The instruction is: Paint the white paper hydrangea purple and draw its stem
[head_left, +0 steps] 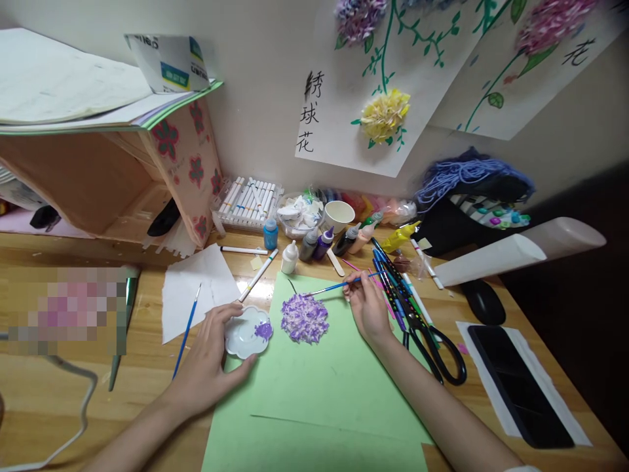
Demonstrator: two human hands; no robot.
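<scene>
My right hand [367,307] grips a thin blue paintbrush [334,286], fingers pinched around its handle. The brush tip touches or hovers just over the top edge of a purple and white textured flower head [304,319], which lies on green paper [324,387]. My left hand [215,357] curves around a white scalloped paint dish [239,335], thumb at its lower rim and fingers at its upper left. Purple paint [263,330] pools on the dish's right side. A second blue paintbrush [188,328] lies left of my left hand, partly on torn white paper [181,295].
Paint bottles, including a white one [289,257], line the back beside a paper cup [339,215] and a marker box [250,200]. Black scissors [422,337] lie over pens right of my right hand. A black phone [521,387] rests farther right.
</scene>
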